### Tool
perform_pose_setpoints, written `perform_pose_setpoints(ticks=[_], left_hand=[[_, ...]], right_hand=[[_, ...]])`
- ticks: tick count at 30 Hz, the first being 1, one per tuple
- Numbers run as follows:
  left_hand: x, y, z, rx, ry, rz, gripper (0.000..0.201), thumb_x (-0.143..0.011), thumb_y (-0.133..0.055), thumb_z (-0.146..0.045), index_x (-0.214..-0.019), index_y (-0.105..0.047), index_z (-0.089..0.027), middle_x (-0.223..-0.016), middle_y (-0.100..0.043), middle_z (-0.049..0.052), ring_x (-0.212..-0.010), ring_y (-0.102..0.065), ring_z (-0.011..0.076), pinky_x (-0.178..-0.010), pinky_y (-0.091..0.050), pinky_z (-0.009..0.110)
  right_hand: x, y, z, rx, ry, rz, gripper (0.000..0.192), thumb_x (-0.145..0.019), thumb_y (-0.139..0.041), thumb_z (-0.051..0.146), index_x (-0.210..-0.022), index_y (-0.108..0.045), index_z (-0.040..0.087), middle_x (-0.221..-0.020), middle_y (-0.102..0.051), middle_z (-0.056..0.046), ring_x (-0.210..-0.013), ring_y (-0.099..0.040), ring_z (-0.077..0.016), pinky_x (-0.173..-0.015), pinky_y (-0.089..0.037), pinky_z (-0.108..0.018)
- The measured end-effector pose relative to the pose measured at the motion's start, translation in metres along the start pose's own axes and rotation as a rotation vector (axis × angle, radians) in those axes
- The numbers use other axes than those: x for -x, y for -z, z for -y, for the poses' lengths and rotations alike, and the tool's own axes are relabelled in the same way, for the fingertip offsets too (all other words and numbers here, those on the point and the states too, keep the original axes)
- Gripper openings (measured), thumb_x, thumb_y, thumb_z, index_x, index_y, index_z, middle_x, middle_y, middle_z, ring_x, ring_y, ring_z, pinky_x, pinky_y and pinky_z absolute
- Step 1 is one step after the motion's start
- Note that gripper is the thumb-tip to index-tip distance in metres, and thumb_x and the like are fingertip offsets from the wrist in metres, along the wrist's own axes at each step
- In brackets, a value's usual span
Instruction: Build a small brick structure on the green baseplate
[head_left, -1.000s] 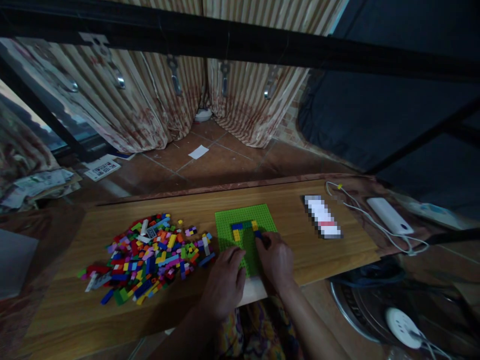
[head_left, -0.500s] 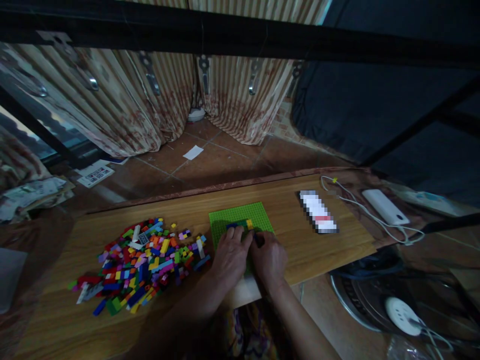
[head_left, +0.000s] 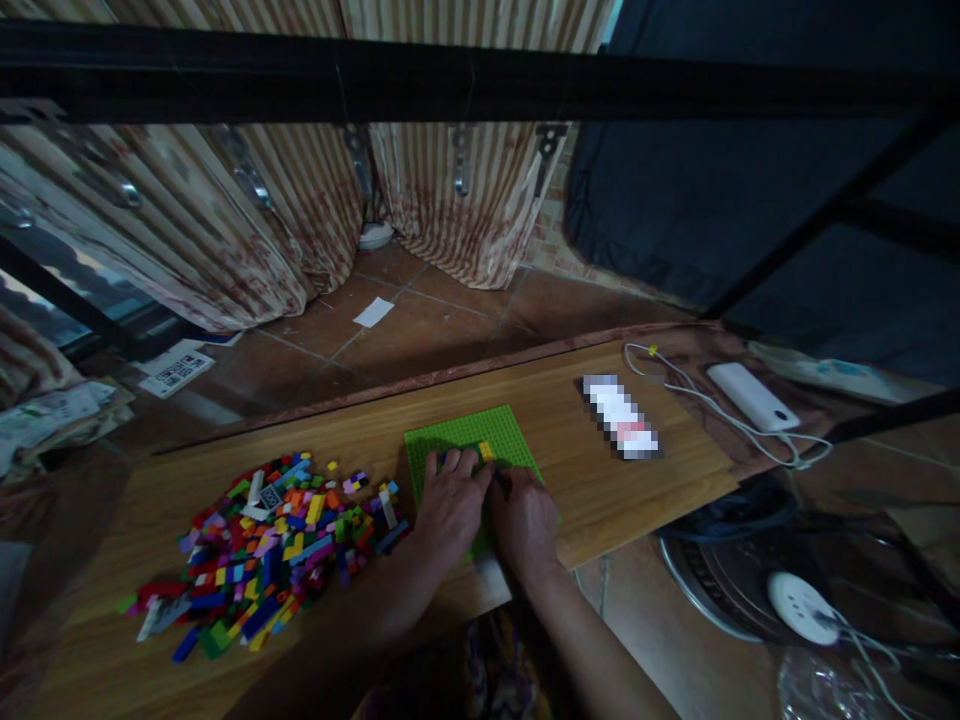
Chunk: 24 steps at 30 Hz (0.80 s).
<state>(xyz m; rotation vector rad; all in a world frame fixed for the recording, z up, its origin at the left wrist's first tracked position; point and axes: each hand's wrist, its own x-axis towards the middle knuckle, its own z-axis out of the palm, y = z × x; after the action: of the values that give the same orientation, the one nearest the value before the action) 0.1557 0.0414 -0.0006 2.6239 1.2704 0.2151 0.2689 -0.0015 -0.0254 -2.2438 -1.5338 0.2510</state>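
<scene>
The left hand (head_left: pixel 452 502) slid up beside the right hand (head_left: pixel 526 518), so both work on the green baseplate (head_left: pixel 465 429); I can't tell what they grip.

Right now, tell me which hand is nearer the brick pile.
Left: the left hand is just right of the brick pile, over the green baseplate; the right hand is farther right.
</scene>
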Motion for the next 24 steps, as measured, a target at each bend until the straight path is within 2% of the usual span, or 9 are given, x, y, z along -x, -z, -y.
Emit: perform_pose_setpoints(ticks=[4,9,14,20,24], left_hand=[[-0.002,0.0,-0.001,-0.011,0.003,0.009,0.035,-0.09,-0.04,-0.013,-0.111,-0.065,-0.025,-0.101,-0.058,0.009,-0.099,-0.047,0.0268,-0.092,-0.033,0.052],[0.004,-0.005,-0.004,-0.028,0.065,0.019,0.043,-0.089,-0.039,-0.01,-0.124,-0.058,-0.025,-0.099,-0.059,0.009,-0.098,-0.048,0.0268,-0.093,-0.032,0.053],[0.005,-0.001,-0.01,-0.021,0.078,0.007,0.04,-0.087,-0.042,-0.009,-0.12,-0.061,-0.023,-0.1,-0.061,0.009,-0.1,-0.049,0.0272,-0.096,-0.03,0.055],[0.001,0.004,-0.014,0.039,0.056,-0.033,0.035,-0.079,-0.05,-0.006,-0.106,-0.065,-0.021,-0.091,-0.064,0.008,-0.098,-0.052,0.0283,-0.098,-0.028,0.058],[-0.001,0.008,-0.011,0.08,0.093,-0.067,0.042,-0.073,-0.056,-0.004,-0.109,-0.065,-0.024,-0.093,-0.066,0.006,-0.097,-0.055,0.0265,-0.099,-0.03,0.054]], right_hand=[[-0.005,0.004,0.003,0.032,-0.001,0.09,0.017,-0.09,-0.047,0.02,-0.083,-0.062,0.017,-0.083,-0.068,-0.009,-0.078,-0.064,-0.0207,-0.068,-0.041,-0.028],[-0.01,0.008,0.003,0.04,0.016,0.164,0.016,-0.09,-0.047,0.016,-0.082,-0.061,0.017,-0.086,-0.068,-0.011,-0.08,-0.064,-0.021,-0.07,-0.041,-0.028],[-0.01,0.01,-0.002,-0.004,0.07,0.149,0.015,-0.089,-0.048,0.017,-0.091,-0.062,0.015,-0.09,-0.068,-0.012,-0.085,-0.064,-0.0228,-0.073,-0.044,-0.029],[-0.013,0.02,-0.015,-0.029,0.123,0.133,0.017,-0.082,-0.059,0.021,-0.096,-0.066,0.014,-0.093,-0.07,-0.011,-0.085,-0.066,-0.0218,-0.074,-0.046,-0.028],[-0.026,0.03,-0.026,-0.052,0.118,0.111,0.022,-0.084,-0.052,0.014,-0.099,-0.068,0.014,-0.092,-0.073,-0.008,-0.083,-0.068,-0.0189,-0.074,-0.047,-0.025]])
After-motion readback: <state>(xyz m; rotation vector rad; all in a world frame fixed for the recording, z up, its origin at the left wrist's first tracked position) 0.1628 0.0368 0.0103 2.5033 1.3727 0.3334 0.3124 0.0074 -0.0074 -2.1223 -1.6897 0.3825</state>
